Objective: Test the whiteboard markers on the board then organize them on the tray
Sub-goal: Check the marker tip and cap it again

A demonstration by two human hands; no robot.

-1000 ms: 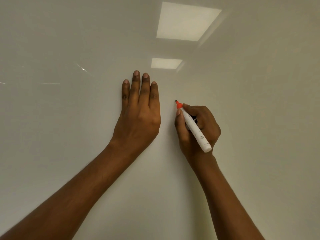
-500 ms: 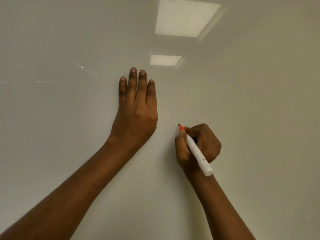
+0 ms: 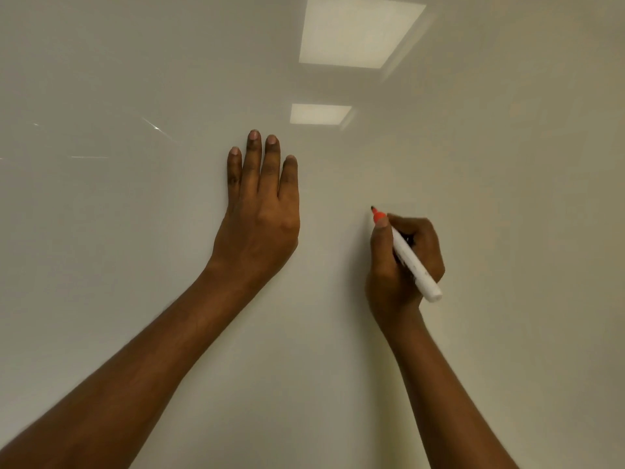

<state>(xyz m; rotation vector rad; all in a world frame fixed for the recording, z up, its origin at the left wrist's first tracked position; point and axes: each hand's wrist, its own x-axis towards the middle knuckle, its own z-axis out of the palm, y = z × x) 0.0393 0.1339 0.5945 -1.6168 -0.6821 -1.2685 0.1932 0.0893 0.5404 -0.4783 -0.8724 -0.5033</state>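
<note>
The whiteboard (image 3: 507, 198) fills the whole view, glossy and off-white, and I see no ink mark on it. My left hand (image 3: 260, 211) lies flat against the board with its fingers straight and close together. To its right, my right hand (image 3: 402, 262) grips a white marker (image 3: 416, 265) with an orange collar and a dark tip. The uncapped tip points up and left, at or just off the board's surface. The tray and other markers are out of view.
Two ceiling light panels reflect in the board, a large reflection (image 3: 358, 32) at the top and a smaller reflection (image 3: 319, 114) below it. Faint bright scratches (image 3: 89, 157) show on the left part of the board.
My right hand dropped with the marker, then rose again a little and shifted to the right. No line shows where the tip passed. My left hand has stayed flat on the board.
</note>
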